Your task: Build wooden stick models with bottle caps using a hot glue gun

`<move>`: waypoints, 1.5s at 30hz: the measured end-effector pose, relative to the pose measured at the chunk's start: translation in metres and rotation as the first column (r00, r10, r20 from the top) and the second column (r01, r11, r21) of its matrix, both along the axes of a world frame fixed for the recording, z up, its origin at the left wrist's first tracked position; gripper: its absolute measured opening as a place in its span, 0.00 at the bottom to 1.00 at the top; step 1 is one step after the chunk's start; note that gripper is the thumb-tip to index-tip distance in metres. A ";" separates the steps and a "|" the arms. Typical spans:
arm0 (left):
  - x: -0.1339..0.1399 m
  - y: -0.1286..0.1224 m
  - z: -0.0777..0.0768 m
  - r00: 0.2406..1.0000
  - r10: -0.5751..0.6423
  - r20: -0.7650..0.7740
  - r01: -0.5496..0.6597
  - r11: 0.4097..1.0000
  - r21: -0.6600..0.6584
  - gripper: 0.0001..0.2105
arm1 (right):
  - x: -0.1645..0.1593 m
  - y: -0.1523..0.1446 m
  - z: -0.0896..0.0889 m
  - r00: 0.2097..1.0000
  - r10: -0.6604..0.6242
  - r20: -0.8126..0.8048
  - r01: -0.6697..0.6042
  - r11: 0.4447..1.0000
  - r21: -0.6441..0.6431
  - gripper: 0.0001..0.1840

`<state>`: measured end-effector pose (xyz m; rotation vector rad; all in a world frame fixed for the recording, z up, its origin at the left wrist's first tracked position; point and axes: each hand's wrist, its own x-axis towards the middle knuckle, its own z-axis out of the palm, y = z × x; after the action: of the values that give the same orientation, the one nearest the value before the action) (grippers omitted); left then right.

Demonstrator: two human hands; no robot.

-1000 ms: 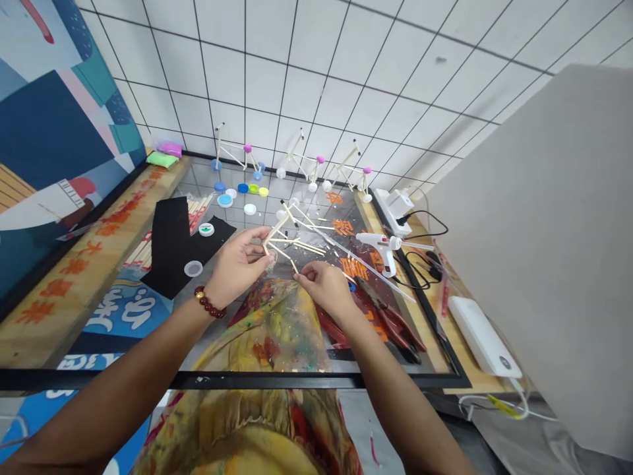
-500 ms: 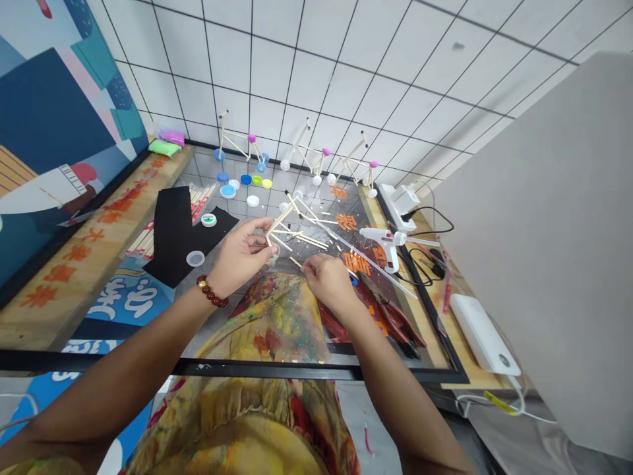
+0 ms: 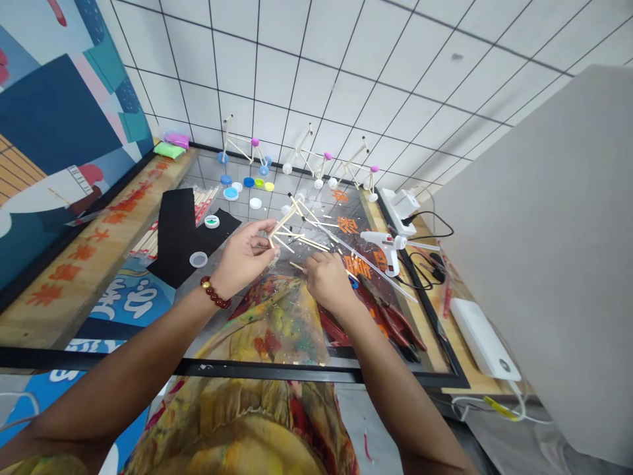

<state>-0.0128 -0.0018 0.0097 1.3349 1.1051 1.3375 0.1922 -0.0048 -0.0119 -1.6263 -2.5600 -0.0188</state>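
Note:
Between thumb and fingers, my left hand (image 3: 242, 256) grips a small frame of joined wooden sticks (image 3: 283, 221) above the glass tabletop. Two dark-tipped ends of the frame point up and away from me. My right hand (image 3: 327, 280) is closed on a short wooden stick (image 3: 297, 266), whose free end points left toward the frame without touching it. Just past my hands lie loose sticks (image 3: 314, 243) and small offcuts. A white glue gun (image 3: 384, 249) rests on the glass to the right of them.
Three stick models with bottle-cap wheels (image 3: 302, 156) stand along the back. Coloured bottle caps (image 3: 231, 193) and black sheets (image 3: 177, 227) lie to the left. Red-handled pliers (image 3: 398, 323) lie at right. A power strip (image 3: 395, 208) and white box (image 3: 484, 338) sit on the right edge.
The whole view has shifted slightly. My right hand has turned a little over the short stick, so less of it shows. My left hand keeps its hold on the frame.

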 end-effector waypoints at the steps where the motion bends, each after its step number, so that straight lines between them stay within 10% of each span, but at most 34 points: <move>1: 0.000 0.000 0.000 1.000 -0.001 0.005 0.001 1.000 -0.001 0.24 | 0.003 0.000 -0.002 0.996 -0.010 -0.084 0.007 0.999 -0.034 0.10; 5: 0.000 -0.001 0.001 1.000 0.009 -0.003 -0.009 1.000 -0.008 0.24 | 0.011 0.002 -0.008 0.932 -0.155 -0.328 0.101 0.979 -0.178 0.09; 45: 0.006 -0.007 -0.001 0.993 -0.092 -0.069 0.087 0.994 -0.063 0.25 | 0.007 -0.009 -0.003 0.901 -0.288 -0.323 0.285 0.957 -0.059 0.09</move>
<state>-0.0066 -0.0092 0.0091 1.3814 1.1118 1.1906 0.1990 -0.0142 -0.0148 -1.8192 -2.0639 0.2239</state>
